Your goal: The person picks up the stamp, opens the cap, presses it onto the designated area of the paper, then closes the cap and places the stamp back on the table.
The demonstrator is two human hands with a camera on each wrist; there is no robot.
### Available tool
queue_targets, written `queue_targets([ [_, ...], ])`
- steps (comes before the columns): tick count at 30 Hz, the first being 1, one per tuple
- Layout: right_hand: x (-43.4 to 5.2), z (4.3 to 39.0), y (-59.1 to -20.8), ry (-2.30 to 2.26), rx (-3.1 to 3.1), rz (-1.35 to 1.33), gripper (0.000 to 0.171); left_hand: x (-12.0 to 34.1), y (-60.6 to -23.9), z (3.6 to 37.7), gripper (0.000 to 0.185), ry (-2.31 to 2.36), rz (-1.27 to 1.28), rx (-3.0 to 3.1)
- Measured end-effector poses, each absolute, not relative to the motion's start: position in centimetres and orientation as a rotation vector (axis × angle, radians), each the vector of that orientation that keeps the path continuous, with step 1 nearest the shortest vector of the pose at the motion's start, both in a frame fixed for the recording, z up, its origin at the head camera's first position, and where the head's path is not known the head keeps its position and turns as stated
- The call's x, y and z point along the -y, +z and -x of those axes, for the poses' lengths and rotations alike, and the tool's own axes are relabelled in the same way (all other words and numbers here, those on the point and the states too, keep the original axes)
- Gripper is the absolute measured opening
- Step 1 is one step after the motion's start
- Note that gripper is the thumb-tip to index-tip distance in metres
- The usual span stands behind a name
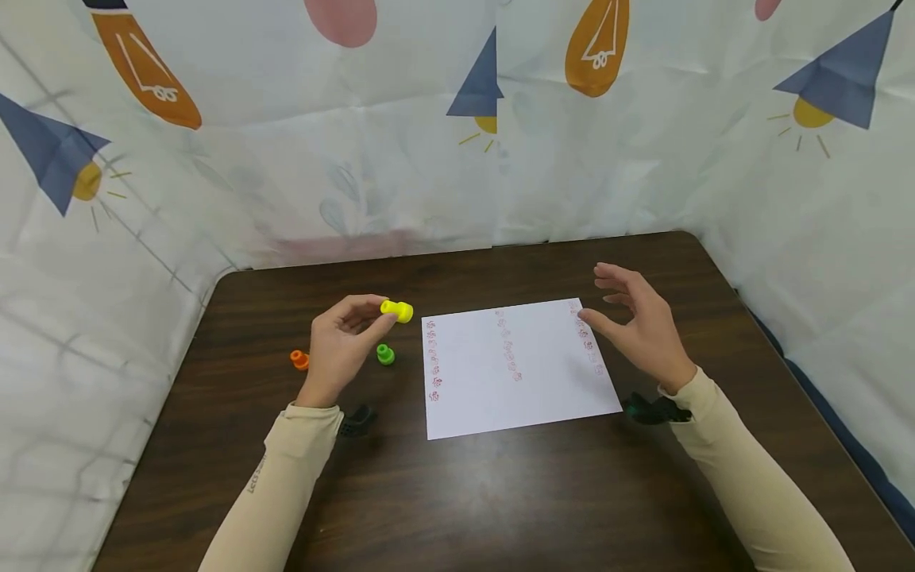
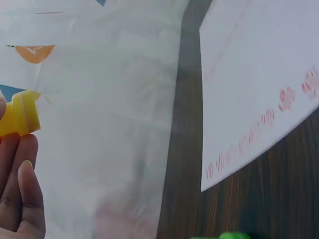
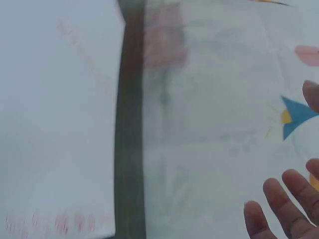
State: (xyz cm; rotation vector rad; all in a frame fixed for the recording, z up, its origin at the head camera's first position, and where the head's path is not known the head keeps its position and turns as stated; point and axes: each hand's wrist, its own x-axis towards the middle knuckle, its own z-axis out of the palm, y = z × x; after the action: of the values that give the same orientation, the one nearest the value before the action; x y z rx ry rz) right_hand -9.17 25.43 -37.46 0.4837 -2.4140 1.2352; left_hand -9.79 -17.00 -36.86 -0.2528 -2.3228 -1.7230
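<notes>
Between thumb and fingertips, my left hand (image 1: 346, 343) pinches a small yellow stamp (image 1: 396, 311), held sideways left of the paper. The left wrist view catches the wider end of the yellow stamp (image 2: 25, 112) jutting past the fingers. A white sheet of paper (image 1: 472, 405) lies on the table, printed with three columns of red marks, the left ones like paw prints. My right hand (image 1: 643, 326) holds nothing, its fingers spread at the sheet's right edge. A green stamp (image 1: 385, 354) stands beside my left hand, and an orange stamp (image 1: 299, 360) is partly behind that hand's wrist.
The dark wooden table (image 1: 500, 508) extends around the paper on every side. Behind it hangs a pale printed cloth (image 1: 422, 183), which also covers both sides. Dark wrist straps (image 1: 654, 409) show at the sleeve cuffs.
</notes>
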Motion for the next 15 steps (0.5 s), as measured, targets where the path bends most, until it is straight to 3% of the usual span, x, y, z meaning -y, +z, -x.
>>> queue_targets([
  [8,-23.0,9.6,-36.2,1.733,2.157,-0.513,0.051,14.7,-36.8,9.2,0.028,-1.946,0.23,2.15],
  [15,-21.3,9.8,-35.8,1.921,2.05,-0.534,0.043,13.1,-37.0,9.1,0.024,-2.091,0.187,2.019],
])
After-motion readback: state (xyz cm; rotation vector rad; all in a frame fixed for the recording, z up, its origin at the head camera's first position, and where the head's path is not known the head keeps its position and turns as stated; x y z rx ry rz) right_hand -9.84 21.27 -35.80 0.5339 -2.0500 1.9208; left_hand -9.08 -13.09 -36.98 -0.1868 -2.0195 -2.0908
